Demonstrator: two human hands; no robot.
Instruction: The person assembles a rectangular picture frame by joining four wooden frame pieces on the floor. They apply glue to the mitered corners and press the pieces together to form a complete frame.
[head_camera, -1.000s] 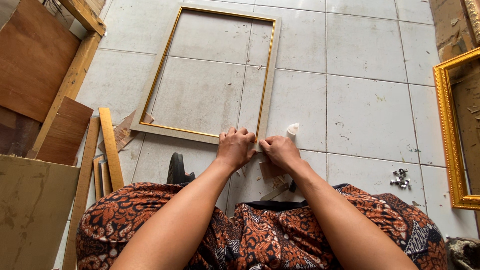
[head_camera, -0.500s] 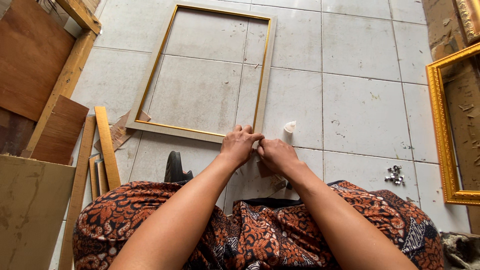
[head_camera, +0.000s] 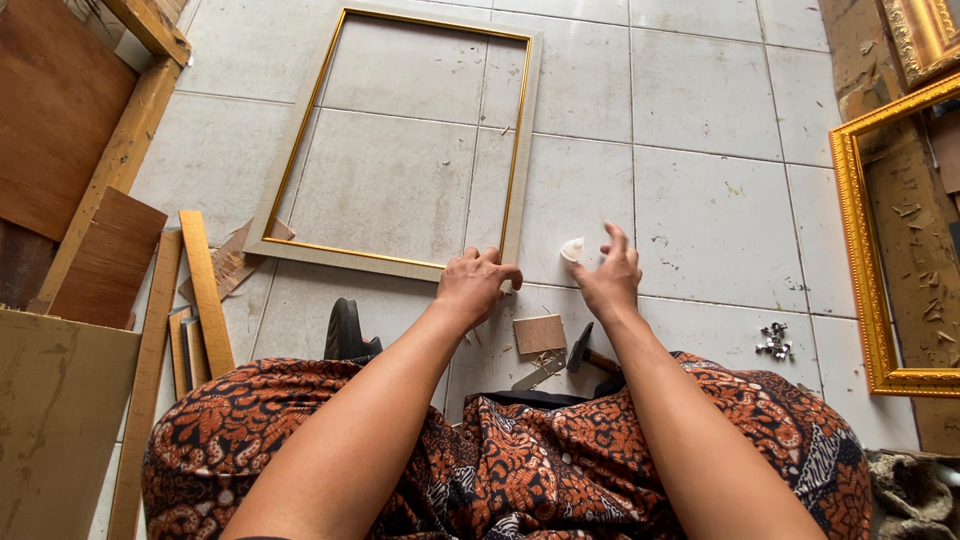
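A pale picture frame (head_camera: 290, 180) with a gold inner edge lies flat on the tiled floor ahead of me. My left hand (head_camera: 478, 287) rests on its near right corner with the fingers curled over the moulding. My right hand (head_camera: 612, 275) hovers just right of that corner, off the frame, fingers spread. A small white bottle tip (head_camera: 572, 248) stands right beside its fingertips; I cannot tell whether they touch. Between my arms lie a small square of thin board (head_camera: 540, 333), a hammer (head_camera: 585, 352) and a flat metal blade (head_camera: 538, 373).
An ornate gold frame (head_camera: 862, 260) leans at the right edge. Small metal fittings (head_camera: 773, 340) lie near my right knee. Wooden boards (head_camera: 60, 110) and loose strips (head_camera: 205, 290) are stacked at the left. A black object (head_camera: 346, 330) sits by my left knee.
My right hand has come off the frame corner, moved right and opened its fingers by the white bottle. My left hand stays on the corner. The view has shifted slightly.
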